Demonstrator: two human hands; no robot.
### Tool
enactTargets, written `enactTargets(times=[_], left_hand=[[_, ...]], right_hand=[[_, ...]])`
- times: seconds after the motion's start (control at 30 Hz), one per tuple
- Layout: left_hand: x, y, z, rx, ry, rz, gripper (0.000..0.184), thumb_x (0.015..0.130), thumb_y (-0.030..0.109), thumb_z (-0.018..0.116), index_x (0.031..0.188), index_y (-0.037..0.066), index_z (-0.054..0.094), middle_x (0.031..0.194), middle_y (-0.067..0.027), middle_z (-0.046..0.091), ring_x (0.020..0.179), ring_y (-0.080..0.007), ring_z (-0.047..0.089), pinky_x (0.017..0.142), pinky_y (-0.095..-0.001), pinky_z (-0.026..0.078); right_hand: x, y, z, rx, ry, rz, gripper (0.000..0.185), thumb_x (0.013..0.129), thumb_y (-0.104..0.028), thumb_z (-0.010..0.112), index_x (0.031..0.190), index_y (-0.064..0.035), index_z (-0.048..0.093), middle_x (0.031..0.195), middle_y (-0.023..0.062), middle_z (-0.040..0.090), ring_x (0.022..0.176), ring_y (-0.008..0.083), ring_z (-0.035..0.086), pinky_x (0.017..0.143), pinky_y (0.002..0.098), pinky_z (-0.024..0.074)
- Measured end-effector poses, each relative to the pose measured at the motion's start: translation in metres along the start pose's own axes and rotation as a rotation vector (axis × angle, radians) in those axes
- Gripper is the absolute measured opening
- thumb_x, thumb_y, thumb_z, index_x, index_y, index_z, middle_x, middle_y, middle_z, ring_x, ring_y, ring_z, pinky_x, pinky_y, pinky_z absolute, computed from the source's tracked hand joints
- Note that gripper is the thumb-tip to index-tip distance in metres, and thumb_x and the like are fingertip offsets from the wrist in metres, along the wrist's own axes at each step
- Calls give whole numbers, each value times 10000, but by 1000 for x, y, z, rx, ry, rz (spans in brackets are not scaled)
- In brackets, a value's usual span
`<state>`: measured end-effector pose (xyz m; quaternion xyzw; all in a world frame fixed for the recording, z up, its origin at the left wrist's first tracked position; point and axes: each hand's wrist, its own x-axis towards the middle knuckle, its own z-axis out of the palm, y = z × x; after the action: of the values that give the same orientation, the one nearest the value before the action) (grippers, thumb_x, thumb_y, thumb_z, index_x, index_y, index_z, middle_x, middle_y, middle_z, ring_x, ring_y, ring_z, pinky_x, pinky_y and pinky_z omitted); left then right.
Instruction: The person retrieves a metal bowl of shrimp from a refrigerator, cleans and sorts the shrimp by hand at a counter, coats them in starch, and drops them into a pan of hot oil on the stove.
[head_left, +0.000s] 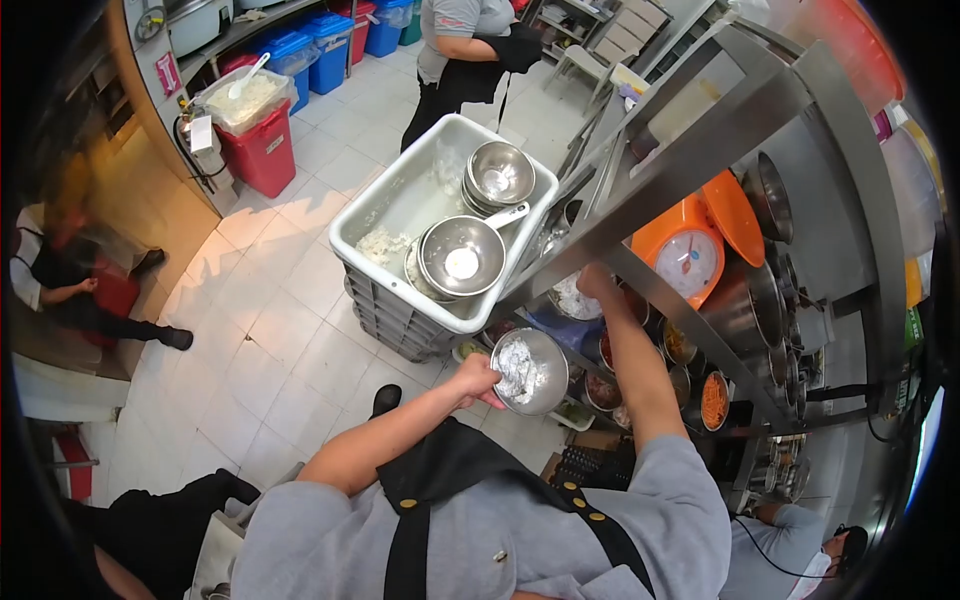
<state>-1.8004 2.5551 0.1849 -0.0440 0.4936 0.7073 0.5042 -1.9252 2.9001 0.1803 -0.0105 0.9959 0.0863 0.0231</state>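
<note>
My left hand (477, 381) grips the rim of a steel bowl (541, 399) that holds white powdery food (520, 372). My right hand (597, 281) reaches under the steel shelf frame, over a container of white powder (574, 300); its fingers are mostly hidden, so its grip cannot be made out. Beyond the bowl, a white tub (350, 215) on a grey crate holds stacked steel bowls (500, 174), a handled steel pan (461, 257) and bits of white food.
Steel shelf posts (690, 165) rise at the right, near my right arm. Containers of cut vegetables (714, 401) and an orange basin (665, 235) sit beneath. A co-worker (465, 45) stands beyond the tub; others are at left and lower right. A red bin (262, 150) stands upper left.
</note>
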Motion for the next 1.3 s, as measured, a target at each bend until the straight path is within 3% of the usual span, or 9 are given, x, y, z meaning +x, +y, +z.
enactTargets(times=[0.13, 0.2, 0.33, 0.4, 0.6, 0.93, 1.0, 1.2, 1.3], left_hand=[[8, -10, -2, 29, 25, -3, 191, 809, -41, 463, 968, -120, 534, 839, -207, 621, 606, -310, 654, 489, -391, 593], [8, -7, -2, 24, 12, -11, 193, 807, -43, 464, 969, -124, 531, 835, -208, 619, 604, -310, 653, 488, -391, 593], [10, -8, -1, 15, -4, -1, 196, 805, -43, 466, 966, -138, 525, 824, -209, 616, 590, -311, 651, 479, -387, 592], [11, -9, -2, 22, 1, 2, 195, 807, -41, 467, 965, -140, 523, 824, -210, 615, 589, -311, 651, 476, -385, 592], [13, -10, -3, 34, -2, -12, 194, 815, -31, 474, 966, -143, 520, 821, -212, 615, 585, -310, 650, 471, -380, 591], [12, -4, 0, 22, -7, 2, 198, 797, -42, 464, 955, -129, 546, 796, -194, 625, 587, -289, 651, 482, -370, 593], [11, -3, 1, 38, -3, -6, 199, 797, -59, 447, 953, -140, 541, 834, -209, 617, 615, -306, 652, 507, -383, 599], [9, 3, 7, 31, -21, 3, 191, 809, -72, 443, 963, -154, 522, 891, -227, 603, 659, -332, 654, 533, -401, 606], [12, 5, 5, 2, -11, 7, 197, 808, -63, 449, 968, -146, 529, 876, -217, 612, 644, -318, 655, 522, -396, 603]], right_hand=[[9, 3, 24, 148, 64, 20, 189, 762, -149, 534, 861, -17, 628, 977, 247, 591, 900, 392, 579, 781, 461, 455], [6, -6, 24, 252, 333, 87, 201, 770, -149, 536, 845, 20, 618, 930, 260, 595, 899, 405, 574, 795, 466, 446], [-9, -25, 3, 192, 328, 143, 184, 768, -111, 527, 827, 44, 608, 866, 261, 601, 886, 427, 570, 808, 472, 440], [-4, -30, 15, 247, 560, 96, 157, 733, -56, 523, 810, 38, 622, 830, 253, 606, 874, 426, 576, 812, 463, 445], [-12, -46, -11, 407, 336, 121, 207, 642, 12, 533, 796, -13, 669, 890, 242, 614, 902, 398, 578, 827, 426, 454], [0, -3, 26, 544, 405, 83, 398, 643, -83, 579, 1017, 52, 587, 970, 297, 587, 961, 452, 550, 893, 448, 416], [0, -6, 9, 408, 17, 283, 436, 643, -95, 592, 1054, 51, 559, 1036, 301, 563, 1035, 452, 515, 919, 444, 399], [-13, -22, -9, 486, 126, -13, 406, 674, -96, 577, 1058, 34, 562, 1087, 301, 551, 1040, 437, 522, 918, 451, 404], [3, -12, -2, 379, 112, 117, 397, 679, -118, 580, 1048, 30, 575, 1092, 281, 561, 1034, 412, 539, 914, 438, 414]])
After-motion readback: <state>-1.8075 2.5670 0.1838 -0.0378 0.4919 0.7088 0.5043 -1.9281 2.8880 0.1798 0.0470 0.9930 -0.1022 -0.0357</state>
